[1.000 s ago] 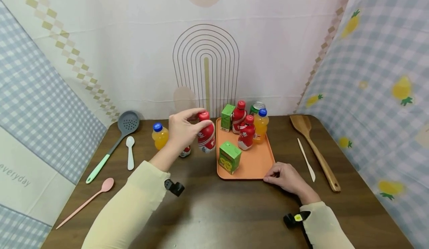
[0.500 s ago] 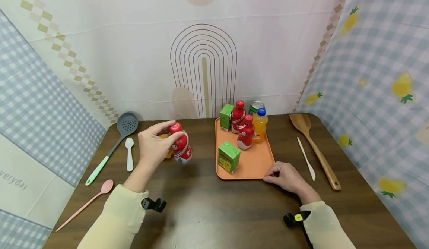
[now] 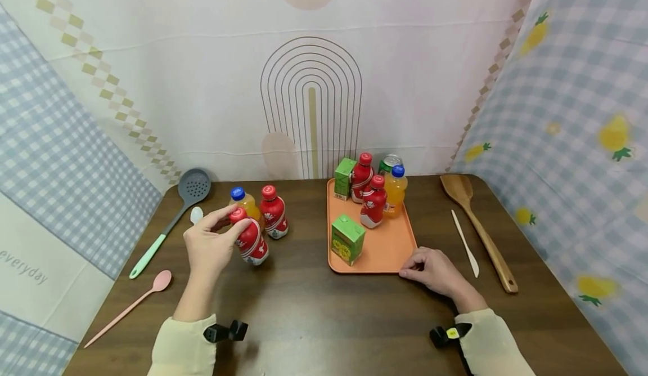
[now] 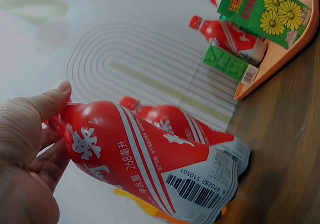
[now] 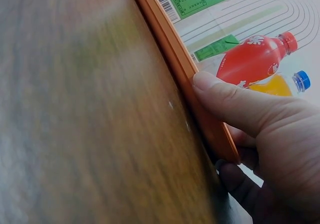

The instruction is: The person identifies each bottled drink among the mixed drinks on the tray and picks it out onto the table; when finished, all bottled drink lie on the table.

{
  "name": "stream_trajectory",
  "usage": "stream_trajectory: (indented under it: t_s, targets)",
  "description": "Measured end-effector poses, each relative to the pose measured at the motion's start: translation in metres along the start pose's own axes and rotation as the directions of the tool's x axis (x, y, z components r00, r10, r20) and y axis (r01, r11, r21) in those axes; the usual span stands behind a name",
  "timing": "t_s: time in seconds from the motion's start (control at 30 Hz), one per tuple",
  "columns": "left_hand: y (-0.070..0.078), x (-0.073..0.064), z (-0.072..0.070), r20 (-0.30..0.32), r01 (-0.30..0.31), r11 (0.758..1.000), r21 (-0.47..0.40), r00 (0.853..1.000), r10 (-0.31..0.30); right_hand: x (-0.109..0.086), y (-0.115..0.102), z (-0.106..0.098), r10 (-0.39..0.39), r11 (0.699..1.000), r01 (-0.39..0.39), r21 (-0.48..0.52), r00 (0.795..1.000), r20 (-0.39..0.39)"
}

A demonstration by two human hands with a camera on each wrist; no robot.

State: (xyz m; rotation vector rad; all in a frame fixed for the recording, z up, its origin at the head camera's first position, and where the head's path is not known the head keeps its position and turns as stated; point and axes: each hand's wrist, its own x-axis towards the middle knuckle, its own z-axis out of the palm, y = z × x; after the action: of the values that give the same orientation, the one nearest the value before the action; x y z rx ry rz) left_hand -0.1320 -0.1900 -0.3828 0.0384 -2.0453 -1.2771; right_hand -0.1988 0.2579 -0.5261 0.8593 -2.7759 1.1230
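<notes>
A red-and-white plastic bottle tilts, gripped by the left hand; the right hand pinches 1 flat orange tray.

The tray, bearing cartons, lies right of the held bottle and left of the spatula.

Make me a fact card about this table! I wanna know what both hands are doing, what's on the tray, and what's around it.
Left hand: pinches a red bottle near its top
Right hand: pinches the orange tray by its near right corner
On tray: two green cartons, two red bottles, one orange drink
Beside held bottle: another red bottle, another orange drink
Further left: skimmer, pink spoon
Right of tray: white knife, wooden spatula
</notes>
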Motion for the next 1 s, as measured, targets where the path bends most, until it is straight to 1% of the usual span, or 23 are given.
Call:
stream_trajectory:
  t_s: [0.13, 0.23, 0.37, 0.47, 0.57, 0.73, 0.8, 0.9, 1.0]
  targets:
    - [-0.01, -0.005, -0.003, -0.028, 0.067, 0.997, -0.029, 0.997, -0.068, 0.002, 0.0, 0.0, 0.008, 1.0, -0.008, -0.007, 1.0, 0.008]
    - [-0.018, -0.006, -0.005, -0.036, 0.087, 0.995, -0.048, 0.995, -0.088, 0.002, 0.0, 0.0, 0.01, 1.0, -0.01, 0.0, 1.0, 0.009]
    - [-0.027, -0.006, -0.006, -0.043, 0.076, 0.995, -0.058, 0.996, -0.079, 0.001, 0.0, 0.001, 0.0, 1.0, -0.001, 0.009, 1.0, 0.007]
    - [-0.032, -0.005, -0.005, -0.039, 0.063, 0.996, -0.059, 0.997, -0.065, 0.0, 0.0, 0.001, 0.001, 1.0, -0.001, 0.011, 1.0, 0.004]
    - [-0.032, -0.004, -0.004, -0.04, 0.057, 0.997, -0.051, 0.997, -0.059, -0.001, -0.001, 0.001, 0.01, 1.0, -0.01, 0.006, 1.0, 0.0]
    - [-0.033, -0.005, -0.002, -0.055, 0.083, 0.996, -0.029, 0.995, -0.084, -0.001, -0.002, 0.001, 0.02, 1.0, -0.02, 0.011, 1.0, 0.005]
    - [-0.04, -0.004, -0.001, -0.063, 0.098, 0.995, -0.024, 0.993, -0.099, -0.002, -0.002, 0.001, 0.019, 1.0, -0.019, 0.01, 1.0, 0.005]
    - [-0.056, -0.003, 0.001, -0.089, 0.111, 0.993, -0.033, 0.989, -0.114, -0.001, -0.003, 0.001, 0.016, 1.0, -0.016, 0.006, 1.0, 0.003]
    - [-0.069, -0.003, 0.004, -0.123, 0.11, 0.993, -0.049, 0.986, -0.115, 0.0, -0.003, 0.001, 0.019, 1.0, -0.019, 0.005, 1.0, 0.005]
